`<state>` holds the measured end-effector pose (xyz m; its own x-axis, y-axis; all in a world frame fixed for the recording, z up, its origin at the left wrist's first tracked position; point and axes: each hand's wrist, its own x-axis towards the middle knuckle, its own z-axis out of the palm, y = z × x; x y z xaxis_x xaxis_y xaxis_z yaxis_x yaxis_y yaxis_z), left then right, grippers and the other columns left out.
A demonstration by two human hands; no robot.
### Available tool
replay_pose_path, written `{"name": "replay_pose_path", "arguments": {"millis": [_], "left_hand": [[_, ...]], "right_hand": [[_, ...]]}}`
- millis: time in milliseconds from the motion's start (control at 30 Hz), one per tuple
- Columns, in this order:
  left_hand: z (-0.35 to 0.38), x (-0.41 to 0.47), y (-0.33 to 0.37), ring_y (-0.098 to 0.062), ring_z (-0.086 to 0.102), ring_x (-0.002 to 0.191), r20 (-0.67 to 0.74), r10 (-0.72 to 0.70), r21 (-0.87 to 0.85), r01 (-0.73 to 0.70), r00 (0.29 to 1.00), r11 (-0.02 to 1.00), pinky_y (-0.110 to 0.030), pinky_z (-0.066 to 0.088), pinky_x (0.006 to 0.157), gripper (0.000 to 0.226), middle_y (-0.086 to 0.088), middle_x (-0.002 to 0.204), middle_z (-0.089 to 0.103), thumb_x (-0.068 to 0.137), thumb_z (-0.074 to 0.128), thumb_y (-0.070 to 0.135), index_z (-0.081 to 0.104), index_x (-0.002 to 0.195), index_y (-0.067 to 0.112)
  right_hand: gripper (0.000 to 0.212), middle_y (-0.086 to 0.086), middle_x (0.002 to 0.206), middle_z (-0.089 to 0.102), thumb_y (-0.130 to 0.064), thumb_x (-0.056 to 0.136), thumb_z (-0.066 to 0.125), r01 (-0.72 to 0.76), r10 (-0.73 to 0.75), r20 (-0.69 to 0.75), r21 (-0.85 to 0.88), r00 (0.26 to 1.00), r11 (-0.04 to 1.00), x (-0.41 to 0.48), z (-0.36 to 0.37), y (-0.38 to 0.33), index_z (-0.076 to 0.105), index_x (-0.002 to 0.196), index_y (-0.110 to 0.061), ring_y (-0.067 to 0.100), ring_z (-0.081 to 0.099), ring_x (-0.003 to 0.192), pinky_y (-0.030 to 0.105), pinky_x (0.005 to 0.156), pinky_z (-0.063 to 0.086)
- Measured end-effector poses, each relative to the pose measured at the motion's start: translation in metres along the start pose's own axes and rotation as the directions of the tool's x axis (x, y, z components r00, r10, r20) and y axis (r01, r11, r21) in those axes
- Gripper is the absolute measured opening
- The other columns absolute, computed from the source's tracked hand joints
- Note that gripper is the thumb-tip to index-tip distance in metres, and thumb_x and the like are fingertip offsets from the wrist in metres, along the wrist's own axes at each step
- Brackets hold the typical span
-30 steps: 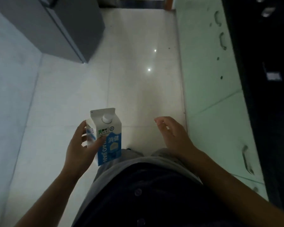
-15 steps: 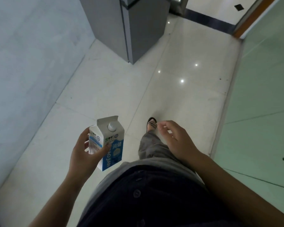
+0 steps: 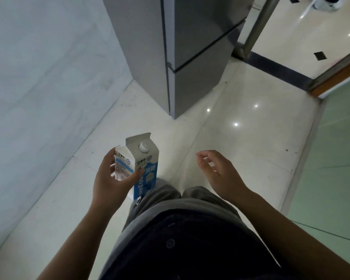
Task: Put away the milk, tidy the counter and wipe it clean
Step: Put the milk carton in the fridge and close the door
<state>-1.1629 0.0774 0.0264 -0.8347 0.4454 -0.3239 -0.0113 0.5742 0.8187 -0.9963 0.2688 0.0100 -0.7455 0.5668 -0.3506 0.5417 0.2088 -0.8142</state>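
Note:
My left hand (image 3: 111,182) grips a white and blue milk carton (image 3: 143,164) with a white screw cap, held upright in front of my waist. My right hand (image 3: 216,170) hovers beside it at about the same height, fingers loosely curled and holding nothing. A grey fridge (image 3: 182,49) stands ahead with both doors shut, its lower corner roughly a step beyond the carton. The counter is out of view.
A pale tiled wall (image 3: 38,77) runs along the left. Green cabinet fronts (image 3: 335,158) line the right side. Glossy white floor tiles (image 3: 240,148) lie between them. Behind the fridge a doorway with a dark threshold strip (image 3: 277,69) opens onto another floor.
The view has swung left and forward, so the fridge now looms closer and larger. The carton stays in my left hand and my right hand stays empty beside it.

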Motion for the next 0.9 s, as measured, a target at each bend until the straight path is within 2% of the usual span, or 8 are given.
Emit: {"name": "replay_pose_path", "arguments": {"millis": [133, 267, 333, 400, 467, 533, 700, 900], "left_hand": [[0.0, 0.073, 0.02, -0.017, 0.054, 0.099, -0.019, -0.008, -0.017, 0.008, 1.0, 1.0, -0.017, 0.042, 0.06, 0.055, 0.02, 0.098, 0.056, 0.073, 0.077, 0.017, 0.045, 0.114, 0.034], [-0.006, 0.172, 0.054, -0.021, 0.055, 0.104, -0.021, 0.037, -0.002, -0.037, 0.999, 0.999, -0.023, 0.046, 0.064, 0.056, 0.007, 0.11, 0.058, 0.073, 0.077, 0.018, 0.047, 0.119, 0.03], [-0.015, 0.227, 0.081, -0.025, 0.057, 0.108, 0.001, 0.075, 0.012, -0.075, 0.997, 0.997, -0.03, 0.051, 0.07, 0.057, 0.002, 0.117, 0.06, 0.073, 0.077, 0.02, 0.048, 0.122, 0.026], [-0.029, 0.278, 0.114, -0.028, 0.057, 0.111, 0.018, 0.13, 0.023, -0.13, 0.991, 0.991, -0.044, 0.055, 0.081, 0.058, -0.003, 0.125, 0.059, 0.074, 0.076, 0.02, 0.048, 0.124, 0.024], [-0.041, 0.324, 0.15, -0.028, 0.058, 0.111, 0.04, 0.212, 0.008, -0.212, 0.977, 0.977, -0.049, 0.054, 0.085, 0.058, -0.003, 0.126, 0.059, 0.073, 0.077, 0.02, 0.048, 0.123, 0.025], [-0.049, 0.359, 0.183, -0.026, 0.058, 0.109, 0.055, 0.292, -0.001, -0.292, 0.955, 0.956, -0.048, 0.055, 0.084, 0.056, -0.001, 0.124, 0.06, 0.073, 0.076, 0.022, 0.048, 0.12, 0.028], [-0.052, 0.396, 0.246, -0.023, 0.056, 0.112, 0.015, 0.405, -0.074, -0.403, 0.914, 0.912, -0.049, 0.054, 0.087, 0.059, 0.002, 0.125, 0.057, 0.072, 0.075, 0.023, 0.045, 0.122, 0.031], [-0.05, 0.413, 0.279, -0.018, 0.055, 0.11, -0.018, 0.489, -0.138, -0.486, 0.872, 0.863, -0.043, 0.053, 0.088, 0.059, 0.007, 0.12, 0.056, 0.073, 0.076, 0.017, 0.043, 0.119, 0.033]], "right_hand": [[0.031, -0.015, 0.112, 0.056, -0.047, 0.092, 0.043, -0.011, 0.011, -0.01, -0.025, 1.0, 1.0, 0.072, -0.007, -0.015, 0.055, 0.112, -0.027, 0.004, 0.052, 0.104, 0.025, 0.087, 0.046], [0.032, -0.01, 0.115, 0.056, -0.044, 0.093, 0.043, 0.057, -0.06, -0.098, -0.027, 0.993, 0.998, 0.173, -0.022, -0.062, 0.054, 0.115, -0.023, 0.008, 0.052, 0.106, 0.026, 0.088, 0.044], [0.036, -0.004, 0.118, 0.057, -0.043, 0.093, 0.044, 0.099, -0.101, -0.193, -0.022, 0.976, 0.995, 0.225, -0.037, -0.097, 0.054, 0.117, -0.019, 0.01, 0.052, 0.108, 0.031, 0.093, 0.045], [0.039, 0.0, 0.123, 0.055, -0.042, 0.093, 0.046, 0.138, -0.137, -0.294, -0.017, 0.946, 0.99, 0.271, -0.055, -0.136, 0.051, 0.122, -0.016, 0.01, 0.05, 0.112, 0.032, 0.095, 0.044], [0.042, 0.004, 0.126, 0.052, -0.04, 0.092, 0.048, 0.217, -0.241, -0.408, -0.104, 0.881, 0.971, 0.311, -0.075, -0.172, 0.047, 0.126, -0.014, 0.012, 0.049, 0.113, 0.028, 0.093, 0.044], [0.048, 0.009, 0.131, 0.048, -0.039, 0.092, 0.05, 0.265, -0.368, -0.505, -0.265, 0.781, 0.927, 0.343, -0.09, -0.202, 0.041, 0.131, -0.011, 0.015, 0.046, 0.118, 0.023, 0.091, 0.04], [0.067, 0.018, 0.144, 0.032, -0.032, 0.089, 0.058, 0.344, -0.489, -0.703, -0.353, 0.516, 0.87, 0.382, -0.107, -0.256, 0.026, 0.14, -0.002, 0.024, 0.035, 0.132, 0.039, 0.105, 0.04], [0.078, 0.025, 0.146, 0.022, -0.03, 0.085, 0.062, 0.386, -0.482, -0.783, -0.335, 0.393, 0.86, 0.407, -0.124, -0.282, 0.019, 0.141, 0.004, 0.03, 0.029, 0.134, 0.037, 0.105, 0.038]]}}
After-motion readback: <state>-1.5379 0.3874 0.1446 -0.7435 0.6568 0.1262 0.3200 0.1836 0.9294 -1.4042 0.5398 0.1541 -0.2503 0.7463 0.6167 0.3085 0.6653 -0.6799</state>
